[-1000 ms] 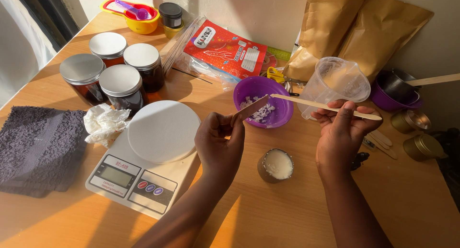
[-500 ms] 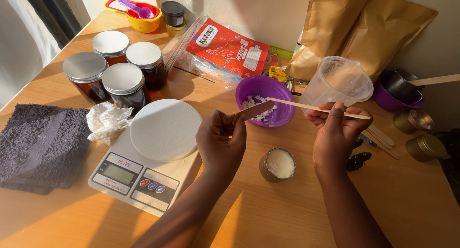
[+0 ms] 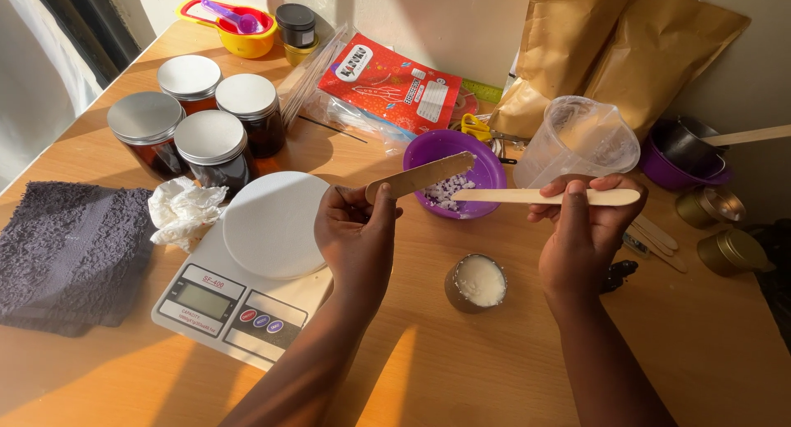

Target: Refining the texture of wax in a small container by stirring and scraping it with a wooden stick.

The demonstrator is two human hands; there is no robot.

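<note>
Sticks pinched in both hands' fingers, seemingly above purple bowl.

— What is sitting along the left of the desk?
— A grey towel is lying beside a kitchen scale, with four lidded jars standing behind.
— And at the back?
— Two brown paper bags are leaning against the wall.

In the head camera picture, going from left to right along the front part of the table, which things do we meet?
Dark grey towel → crumpled tissue → kitchen scale → left hand → small tin of white wax → right hand → gold tin.
</note>
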